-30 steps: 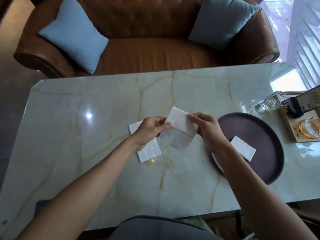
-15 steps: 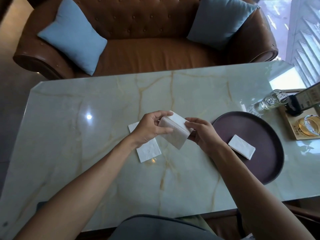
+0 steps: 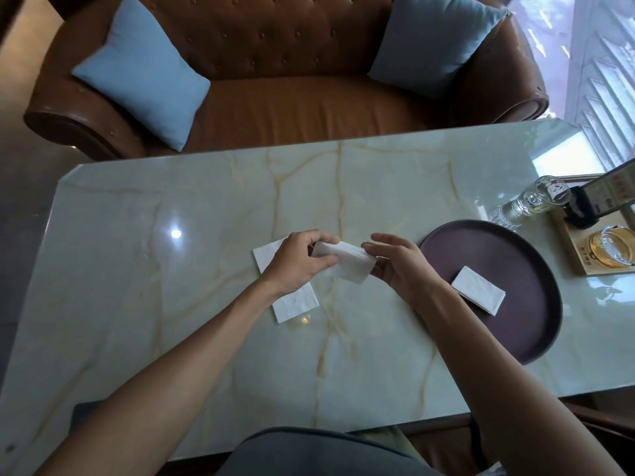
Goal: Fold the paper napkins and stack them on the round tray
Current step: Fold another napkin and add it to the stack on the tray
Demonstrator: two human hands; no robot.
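Observation:
A white paper napkin (image 3: 345, 261), folded over into a narrow band, hangs just above the marble table (image 3: 171, 304). My left hand (image 3: 298, 266) pinches its left end and my right hand (image 3: 398, 266) holds its right end. An unfolded white napkin (image 3: 292, 305) lies flat on the table, partly under my left hand. To the right sits the round dark purple tray (image 3: 515, 255) with one folded napkin (image 3: 478, 294) lying in it.
A clear glass bottle (image 3: 529, 204) lies at the tray's far side. A wooden board (image 3: 580, 259) with a glass ashtray (image 3: 611, 247) and a dark stand (image 3: 584, 211) is at the right edge. A brown leather sofa (image 3: 292, 97) with two blue cushions faces the table.
The napkin went from an open square held up between both hands to a folded narrow band. Both hands came slightly lower and closer over it.

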